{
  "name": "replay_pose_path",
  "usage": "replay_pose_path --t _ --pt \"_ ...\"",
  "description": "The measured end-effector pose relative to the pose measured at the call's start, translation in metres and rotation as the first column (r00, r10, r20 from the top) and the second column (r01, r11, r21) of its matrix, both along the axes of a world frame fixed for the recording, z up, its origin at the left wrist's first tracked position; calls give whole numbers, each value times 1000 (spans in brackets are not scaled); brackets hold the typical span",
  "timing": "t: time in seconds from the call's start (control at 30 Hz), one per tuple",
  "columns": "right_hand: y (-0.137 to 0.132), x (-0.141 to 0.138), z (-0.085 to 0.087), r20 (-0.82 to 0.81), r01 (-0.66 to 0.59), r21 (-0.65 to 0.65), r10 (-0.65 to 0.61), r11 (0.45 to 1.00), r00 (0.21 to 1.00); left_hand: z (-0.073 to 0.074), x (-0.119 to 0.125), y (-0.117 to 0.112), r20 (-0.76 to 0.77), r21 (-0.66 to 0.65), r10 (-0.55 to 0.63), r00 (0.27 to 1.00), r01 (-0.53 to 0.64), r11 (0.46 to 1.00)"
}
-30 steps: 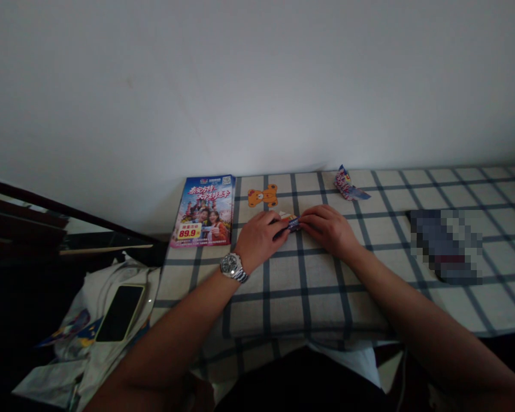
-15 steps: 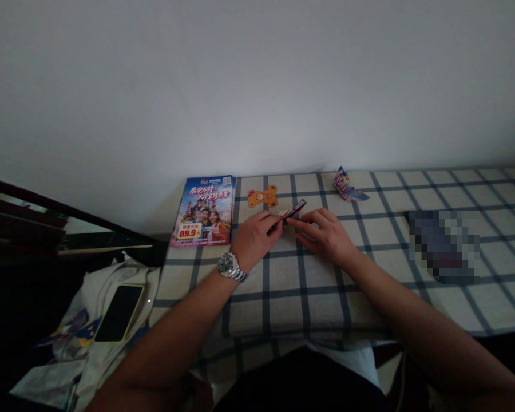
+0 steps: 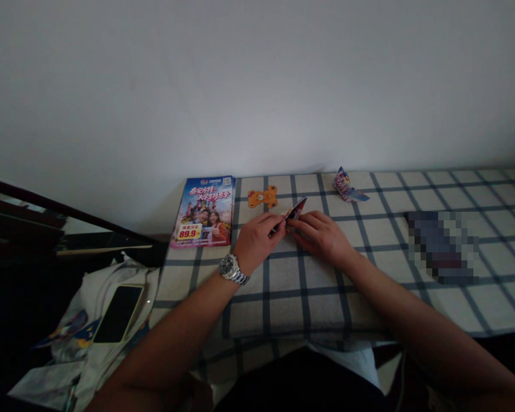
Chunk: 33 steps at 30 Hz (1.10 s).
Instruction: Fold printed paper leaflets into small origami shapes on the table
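Both of my hands meet over the checked tablecloth around a small piece of folded printed paper (image 3: 297, 209). My left hand (image 3: 257, 240), with a metal watch (image 3: 232, 268) on its wrist, pinches the paper's lower left end. From the other side, my right hand (image 3: 324, 239) has its fingers closed on the paper's lower edge. A dark corner of the paper sticks up between them, and the fingers hide the rest. Beyond my left hand lies a flat teddy bear cut-out (image 3: 263, 197). Farther right stands a folded paper figure (image 3: 348, 186) in blue and pink print.
A stack of printed flyers (image 3: 203, 214) lies at the table's left end. Lower left, a phone (image 3: 119, 313) rests on a crumpled white bag (image 3: 96, 286). A blurred dark item (image 3: 442, 246) lies on the right of the checked cloth (image 3: 278, 303). A wall (image 3: 257, 86) rises behind.
The paper has opened out a little between my fingers, showing more of its printed face. My right hand has shifted slightly left, closer to my left hand.
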State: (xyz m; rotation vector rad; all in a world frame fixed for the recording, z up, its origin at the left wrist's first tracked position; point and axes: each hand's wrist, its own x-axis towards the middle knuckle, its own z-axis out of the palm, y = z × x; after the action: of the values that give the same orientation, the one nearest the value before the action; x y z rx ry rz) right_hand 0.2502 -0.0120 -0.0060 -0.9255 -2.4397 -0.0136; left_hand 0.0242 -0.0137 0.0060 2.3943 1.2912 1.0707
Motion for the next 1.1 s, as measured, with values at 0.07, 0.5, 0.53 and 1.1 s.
replay_pose_path --t 0.07,0.5,0.53,1.1 --pt "0 0 -1 -4 -11 -18 11 1000 1000 0 1 0 -1 7 2 1000 -2 1000" --pt "-1 3 3 -43 -30 -24 29 999 999 6 5 -9 -138 -52 -30 990 23 998" --pt "-1 3 3 -41 -31 -23 30 999 999 6 5 -9 -141 -52 -29 990 22 998" --pt "-4 3 9 5 -34 -11 35 999 999 13 -3 -6 -93 -84 109 990 -117 990"
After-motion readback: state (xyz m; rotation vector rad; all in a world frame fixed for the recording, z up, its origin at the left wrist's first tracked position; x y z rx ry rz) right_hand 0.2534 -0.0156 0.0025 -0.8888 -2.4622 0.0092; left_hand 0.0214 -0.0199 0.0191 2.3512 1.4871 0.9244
